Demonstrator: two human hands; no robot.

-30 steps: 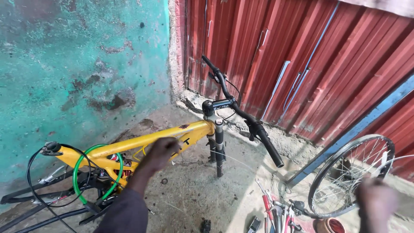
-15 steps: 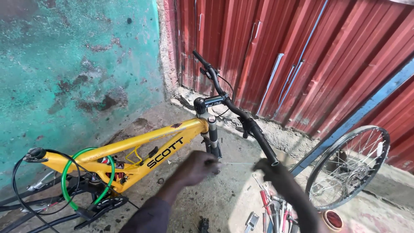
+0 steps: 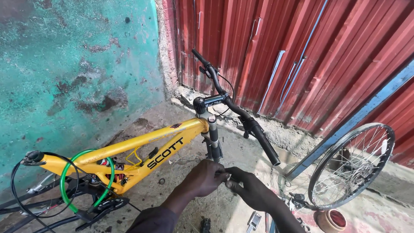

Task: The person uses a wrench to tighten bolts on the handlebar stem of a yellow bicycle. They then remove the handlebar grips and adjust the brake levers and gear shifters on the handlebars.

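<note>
Both hands meet low in the middle, just under the fork [image 3: 213, 140] of a yellow bike frame [image 3: 129, 155]: the left hand [image 3: 205, 177] and right hand [image 3: 252, 192] have their fingertips pinched together on something thin, too small to make out, perhaps a wire. The frame stands without a front wheel on the concrete floor [image 3: 258, 142], its black handlebar [image 3: 235, 108] above the hands and a green cable [image 3: 64, 181] looped at its rear. A loose wheel [image 3: 351, 166] leans on the red metal wall [image 3: 302, 51] to the right, beside a small clay pot [image 3: 330, 220].

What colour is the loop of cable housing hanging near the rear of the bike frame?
Bright green; the cable loop shows clearly in the head view, against the yellow bike frame.
</note>
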